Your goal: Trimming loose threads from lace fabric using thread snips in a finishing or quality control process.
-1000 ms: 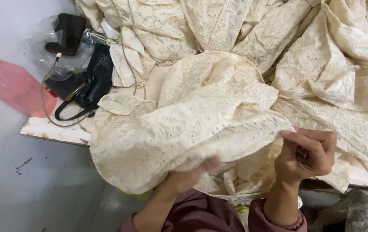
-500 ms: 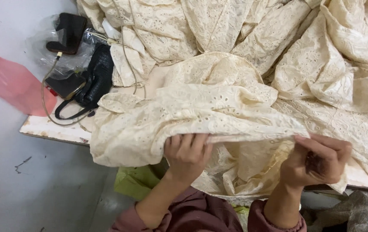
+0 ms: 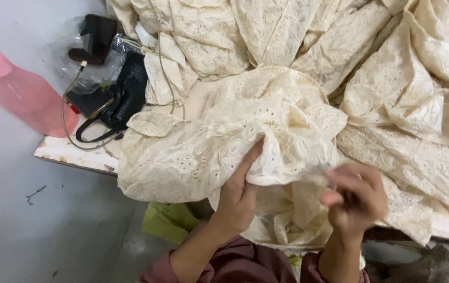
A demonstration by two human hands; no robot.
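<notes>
Both hands gripped one cream eyelet cloth [image 3: 224, 147]: left hand [image 3: 240, 196] pinched a fold, right hand [image 3: 358, 196] was clenched on its edge. Much cloth lay heaped, unsorted, on the worktop [image 3: 70, 152].

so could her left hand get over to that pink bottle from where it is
Probably yes. The left hand grips the cream eyelet fabric at the table's near edge, and the pink bottle stands off to its left with only open grey floor between, though it would have to let go first.
</notes>
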